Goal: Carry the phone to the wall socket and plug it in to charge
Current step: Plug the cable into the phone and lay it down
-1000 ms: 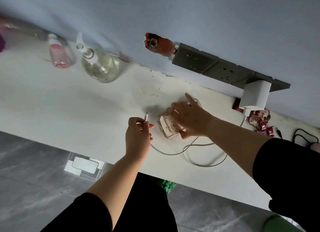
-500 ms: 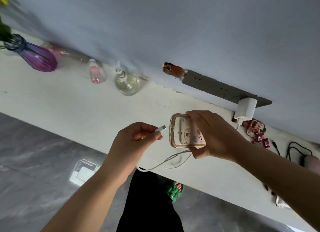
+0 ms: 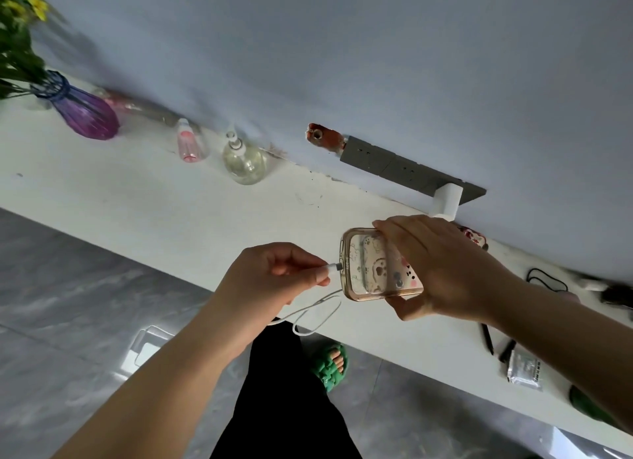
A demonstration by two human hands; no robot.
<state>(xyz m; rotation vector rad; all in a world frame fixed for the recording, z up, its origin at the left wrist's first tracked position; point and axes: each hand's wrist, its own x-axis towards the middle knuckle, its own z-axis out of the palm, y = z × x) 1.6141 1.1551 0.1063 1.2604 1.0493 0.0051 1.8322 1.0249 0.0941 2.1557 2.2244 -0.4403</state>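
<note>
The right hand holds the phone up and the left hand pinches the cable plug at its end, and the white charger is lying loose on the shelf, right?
Not quite. The charger isn't loose on the shelf; the head view shows it plugged into the wall socket. The rest is right: the right hand holds the phone up, and the left hand pinches the plug at its end.
</note>
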